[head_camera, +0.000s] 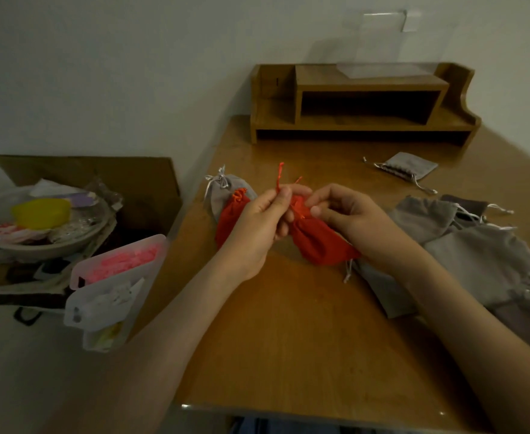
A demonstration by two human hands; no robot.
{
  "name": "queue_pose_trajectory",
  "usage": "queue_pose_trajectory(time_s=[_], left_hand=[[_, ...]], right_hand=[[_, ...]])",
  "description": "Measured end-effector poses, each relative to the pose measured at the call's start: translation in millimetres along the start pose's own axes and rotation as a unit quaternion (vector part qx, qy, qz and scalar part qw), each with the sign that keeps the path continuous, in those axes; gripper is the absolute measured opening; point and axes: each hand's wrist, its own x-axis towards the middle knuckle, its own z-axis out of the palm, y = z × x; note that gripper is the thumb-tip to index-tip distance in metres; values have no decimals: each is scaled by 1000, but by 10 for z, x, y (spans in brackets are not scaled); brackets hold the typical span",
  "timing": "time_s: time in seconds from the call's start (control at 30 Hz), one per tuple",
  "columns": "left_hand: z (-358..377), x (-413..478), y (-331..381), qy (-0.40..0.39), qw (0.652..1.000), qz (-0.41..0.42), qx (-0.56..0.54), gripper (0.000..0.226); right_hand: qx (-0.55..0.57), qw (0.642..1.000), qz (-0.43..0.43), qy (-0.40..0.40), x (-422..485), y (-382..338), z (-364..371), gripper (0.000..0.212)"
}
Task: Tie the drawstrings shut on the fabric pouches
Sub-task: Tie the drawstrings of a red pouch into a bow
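Observation:
A red fabric pouch (318, 242) hangs between my hands above the wooden table (288, 339). My left hand (257, 227) pinches its orange-red drawstring (280, 177), whose end sticks up above my thumb. My right hand (345, 214) pinches the gathered neck of the same pouch from the right. A second red pouch (230, 217) lies behind my left hand, its neck cinched. A grey pouch (226, 191) with a white tied cord lies just beyond it.
A pile of grey and dark pouches (464, 245) lies at the right. One grey pouch (410, 166) sits alone near the wooden desk shelf (363, 104). Left of the table stands a cardboard box (79, 214) with a bowl and plastic cases (113, 277).

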Motion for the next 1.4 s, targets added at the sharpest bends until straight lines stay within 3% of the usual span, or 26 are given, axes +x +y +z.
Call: queue_pose_trajectory(time_s=[0.17, 0.3, 0.4, 0.53, 0.77, 0.83, 0.93, 1.03, 1.17, 1.27, 1.4], left_hand=[[14, 15, 7, 1, 995, -100, 2, 23], [14, 8, 24, -42, 993, -113, 16, 23], [24, 0, 26, -43, 995, -91, 3, 23], [12, 2, 10, -20, 999, -34, -13, 16], [34, -6, -19, 11, 994, 95, 46, 11], [6, 13, -59, 26, 986, 135, 90, 14], [-16, 25, -104, 69, 956, 199, 206, 10], [-9, 11, -110, 99, 910, 251, 316, 13], [-30, 19, -125, 95, 890, 268, 356, 28], [-29, 61, -163, 81, 881, 266, 382, 26], [-44, 84, -169, 69, 913, 206, 344, 23]], right_hand=[[-6, 998, -31, 47, 11, 21, 5, 14], [23, 995, -72, 71, -15, -21, 12, 5], [50, 995, -63, 55, -32, -61, 12, 25], [-17, 1000, 15, 5, -37, -61, 59, 49], [4, 995, 90, -33, -54, -60, 60, 50], [6, 996, 86, -15, -65, -105, 67, 38], [5, 997, 79, -9, -50, -99, 55, 13], [15, 997, 77, 2, -42, -93, 35, 10], [35, 995, 91, 14, -39, -79, 20, 23], [33, 994, 97, 27, -22, -65, 33, 35], [24, 995, 93, 26, -13, -49, 46, 14]])
